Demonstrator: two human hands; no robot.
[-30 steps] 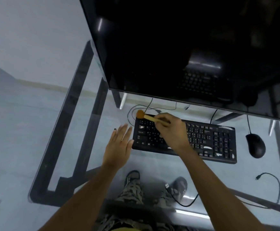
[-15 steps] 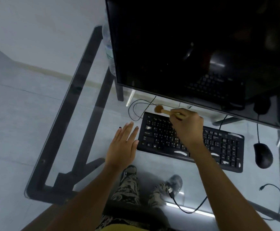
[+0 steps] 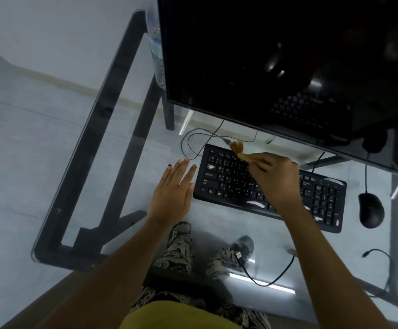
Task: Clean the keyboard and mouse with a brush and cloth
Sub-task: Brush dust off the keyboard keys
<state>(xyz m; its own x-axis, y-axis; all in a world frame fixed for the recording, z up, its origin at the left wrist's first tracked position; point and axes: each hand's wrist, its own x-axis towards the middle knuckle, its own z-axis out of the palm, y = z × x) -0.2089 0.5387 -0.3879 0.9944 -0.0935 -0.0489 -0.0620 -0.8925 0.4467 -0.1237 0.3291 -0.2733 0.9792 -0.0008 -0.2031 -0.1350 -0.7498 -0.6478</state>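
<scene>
A black keyboard (image 3: 226, 176) lies on the glass desk (image 3: 126, 176) below the monitor. My right hand (image 3: 276, 179) grips a small wooden-handled brush (image 3: 238, 148) whose tan bristles sit at the keyboard's top edge, left of the middle. My left hand (image 3: 173, 191) rests flat on the glass, fingers straight, just beside the keyboard's left end. A black mouse (image 3: 371, 210) sits to the right of the keyboard. No cloth is in view.
A large dark monitor (image 3: 288, 62) overhangs the back of the desk. Thin cables (image 3: 193, 143) loop behind the keyboard. A loose USB cable (image 3: 264, 279) lies at the front. A clear bottle (image 3: 156, 51) stands left of the monitor. My legs show through the glass.
The brush has swept right along the keyboard's top row, from the left corner toward the middle. My left hand stays flat beside the keyboard. The head camera has shifted.
</scene>
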